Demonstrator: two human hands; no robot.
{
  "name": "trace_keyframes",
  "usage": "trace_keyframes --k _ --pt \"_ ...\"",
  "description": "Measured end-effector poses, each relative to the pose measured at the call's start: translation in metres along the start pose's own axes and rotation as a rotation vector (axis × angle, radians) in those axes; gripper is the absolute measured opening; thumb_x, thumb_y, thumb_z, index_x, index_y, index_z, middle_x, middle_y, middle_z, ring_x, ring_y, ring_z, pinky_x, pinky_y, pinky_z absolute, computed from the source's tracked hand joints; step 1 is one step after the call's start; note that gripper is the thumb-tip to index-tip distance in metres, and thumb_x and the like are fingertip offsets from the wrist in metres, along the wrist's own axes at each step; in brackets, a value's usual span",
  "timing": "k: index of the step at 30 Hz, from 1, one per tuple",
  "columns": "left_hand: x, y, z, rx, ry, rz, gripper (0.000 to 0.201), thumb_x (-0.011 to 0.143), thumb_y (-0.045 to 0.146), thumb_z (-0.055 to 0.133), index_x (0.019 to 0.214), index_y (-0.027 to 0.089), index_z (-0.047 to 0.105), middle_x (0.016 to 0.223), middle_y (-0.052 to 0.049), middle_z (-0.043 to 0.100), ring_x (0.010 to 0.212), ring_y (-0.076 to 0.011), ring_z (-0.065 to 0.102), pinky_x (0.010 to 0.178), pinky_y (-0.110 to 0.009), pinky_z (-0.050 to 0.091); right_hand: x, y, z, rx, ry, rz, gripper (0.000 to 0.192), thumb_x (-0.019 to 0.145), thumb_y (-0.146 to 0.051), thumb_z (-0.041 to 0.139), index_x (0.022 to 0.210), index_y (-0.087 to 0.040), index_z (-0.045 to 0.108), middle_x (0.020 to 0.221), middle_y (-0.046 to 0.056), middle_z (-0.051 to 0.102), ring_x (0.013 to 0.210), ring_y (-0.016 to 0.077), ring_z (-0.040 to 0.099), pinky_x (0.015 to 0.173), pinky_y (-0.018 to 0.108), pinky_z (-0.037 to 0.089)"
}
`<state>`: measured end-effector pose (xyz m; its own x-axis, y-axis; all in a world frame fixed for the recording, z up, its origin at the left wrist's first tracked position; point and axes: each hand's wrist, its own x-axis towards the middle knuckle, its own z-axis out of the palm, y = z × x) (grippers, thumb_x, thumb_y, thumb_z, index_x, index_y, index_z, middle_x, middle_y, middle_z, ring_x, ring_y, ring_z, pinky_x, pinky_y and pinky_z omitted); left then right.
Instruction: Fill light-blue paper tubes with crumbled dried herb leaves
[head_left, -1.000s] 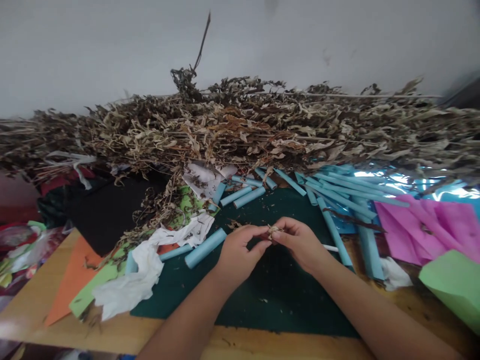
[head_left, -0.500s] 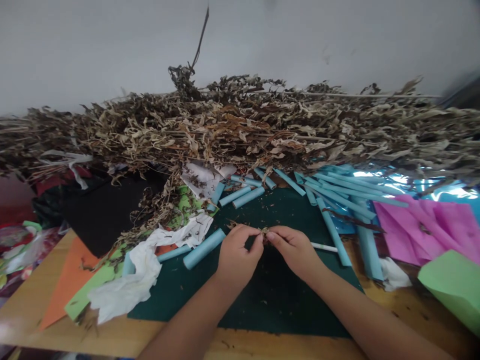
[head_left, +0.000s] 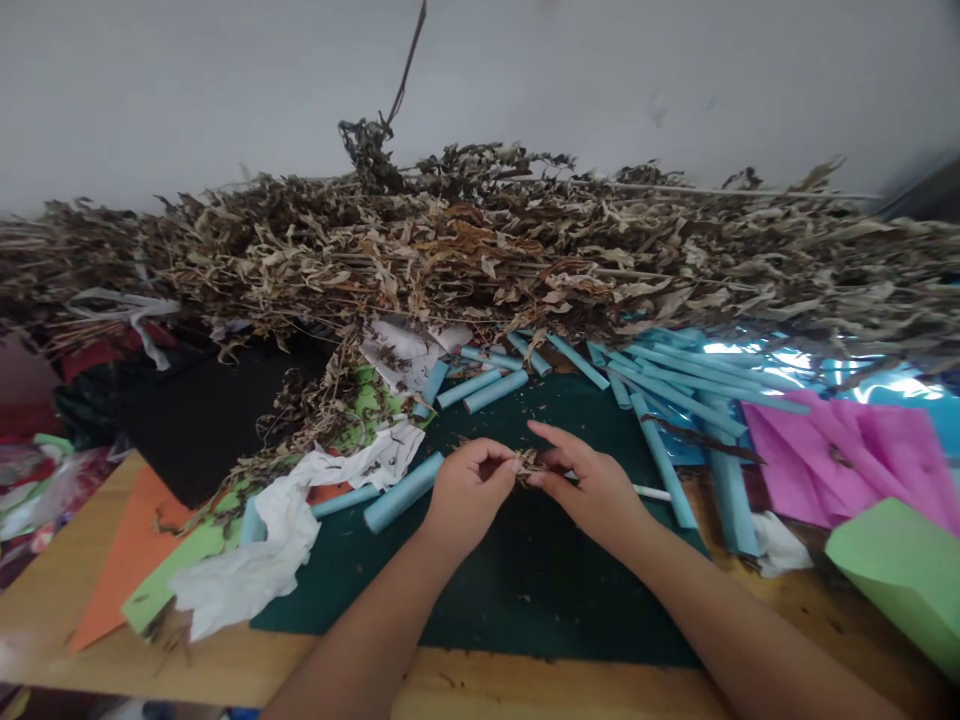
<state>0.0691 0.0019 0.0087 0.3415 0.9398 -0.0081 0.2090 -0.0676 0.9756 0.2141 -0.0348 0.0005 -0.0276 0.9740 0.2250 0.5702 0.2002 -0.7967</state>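
Observation:
A small crumpled bit of dried leaves [head_left: 528, 466] is held between both hands, over a dark green sheet [head_left: 555, 600]. My left hand [head_left: 466, 498] pinches it between thumb and fingers. From the other side, the thumb and a bent finger of my right hand [head_left: 592, 495] press on it, with the index finger stretched out above. Part of the leaf bit is hidden by the fingertips. A thick light-blue paper tube [head_left: 403, 494] lies just left of my left hand. Past my right hand, a thin white stick [head_left: 651, 492] shows, partly covered by it.
A long heap of dried leafy stalks [head_left: 465, 250] runs along the wall. Several blue paper tubes [head_left: 690, 380] lie at the back right, beside pink paper [head_left: 862, 460] and green paper [head_left: 892, 570]. White tissue [head_left: 277, 540], orange paper [head_left: 135, 550] and a black sheet [head_left: 202, 420] are at left.
My right hand's fingers have spread, the index finger lifting away from the pinch. More of the dried leaf bit shows between the hands. My left hand keeps its pinch.

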Motion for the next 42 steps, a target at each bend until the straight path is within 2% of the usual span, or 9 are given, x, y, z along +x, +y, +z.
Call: trace_keyframes --k 6,10,16,19,25,28,31,36,42 --pt "0.000 -0.002 0.002 -0.005 -0.004 0.003 0.008 0.068 0.022 0.052 0.066 0.015 0.055 0.061 0.001 0.055 0.058 -0.0099 0.050 0.057 -0.021 0.040 -0.001 -0.002 0.000 0.016 -0.022 -0.003 0.017 0.072 -0.020 0.048 0.083 -0.018 0.061 0.075 0.003 0.062 0.068 0.0147 0.055 0.061 0.026 0.041" --pt "-0.004 -0.002 0.005 -0.009 -0.012 0.041 0.012 0.072 0.025 0.049 0.071 0.014 0.056 0.067 -0.001 0.057 0.064 -0.0119 0.053 0.062 -0.024 0.044 0.000 -0.001 -0.002 0.273 0.050 0.109 0.007 0.066 -0.021 0.056 0.070 -0.019 0.061 0.065 0.001 0.060 0.064 0.0151 0.051 0.061 0.028 0.036" --pt "-0.015 0.000 0.012 0.221 0.006 0.510 0.046 0.066 0.038 0.057 0.104 0.013 0.049 0.102 -0.011 0.051 0.097 -0.0208 0.047 0.084 -0.034 0.039 -0.006 -0.010 0.011 0.631 0.036 0.188 0.013 0.070 -0.031 0.053 0.066 -0.018 0.052 0.058 -0.002 0.055 0.055 0.0118 0.051 0.053 0.024 0.040" --pt "-0.017 0.003 0.012 0.290 -0.044 0.628 0.030 0.075 0.033 0.049 0.099 0.016 0.052 0.101 -0.010 0.055 0.097 -0.0183 0.048 0.084 -0.032 0.039 -0.011 -0.019 0.023 0.784 -0.001 0.190 0.017 0.069 -0.035 0.052 0.066 -0.018 0.051 0.063 -0.001 0.057 0.059 0.0114 0.053 0.055 0.024 0.042" --pt "-0.016 0.015 -0.009 0.201 0.090 0.579 0.030 0.081 0.029 0.036 0.063 0.016 0.056 0.067 -0.005 0.060 0.069 -0.0142 0.055 0.068 -0.028 0.043 -0.014 -0.026 0.020 0.875 -0.119 0.167 0.017 0.069 -0.031 0.056 0.069 -0.016 0.062 0.070 0.004 0.062 0.071 0.0158 0.057 0.066 0.028 0.044" --pt "-0.024 0.021 -0.014 -0.028 0.111 0.386 0.045 0.081 0.040 0.032 0.045 0.017 0.043 0.044 0.000 0.046 0.050 -0.0122 0.050 0.059 -0.027 0.043 -0.013 -0.033 0.017 0.869 0.012 0.154 0.015 0.073 -0.031 0.053 0.071 -0.019 0.062 0.082 0.003 0.061 0.081 0.0150 0.054 0.073 0.028 0.042" --pt "-0.039 0.025 -0.006 -0.159 -0.036 0.093 0.043 0.078 0.049 0.034 0.048 0.017 0.039 0.037 0.004 0.037 0.037 -0.0095 0.041 0.044 -0.023 0.038 -0.014 -0.050 0.024 0.838 0.197 0.067 0.017 0.079 -0.033 0.044 0.086 -0.025 0.056 0.102 0.001 0.054 0.094 0.0152 0.049 0.079 0.030 0.040" --pt "-0.061 0.025 0.014 -0.104 0.148 0.179 0.031 0.081 0.038 0.036 0.064 0.016 0.050 0.064 -0.001 0.052 0.060 -0.0123 0.049 0.058 -0.025 0.041 -0.014 -0.077 0.042 0.583 0.320 -0.206 0.029 0.084 -0.035 0.034 0.106 -0.023 0.048 0.120 0.005 0.042 0.113 0.0186 0.034 0.097 0.039 0.024" --pt "-0.074 0.016 0.023 -0.112 0.238 0.353 0.030 0.083 0.034 0.033 0.099 0.020 0.055 0.109 -0.008 0.050 0.104 -0.0201 0.043 0.091 -0.036 0.032 -0.011 -0.071 0.056 0.872 0.290 0.006 0.039 0.086 -0.040 0.021 0.120 -0.024 0.032 0.130 0.003 0.030 0.121 0.0157 0.024 0.102 0.038 0.018"
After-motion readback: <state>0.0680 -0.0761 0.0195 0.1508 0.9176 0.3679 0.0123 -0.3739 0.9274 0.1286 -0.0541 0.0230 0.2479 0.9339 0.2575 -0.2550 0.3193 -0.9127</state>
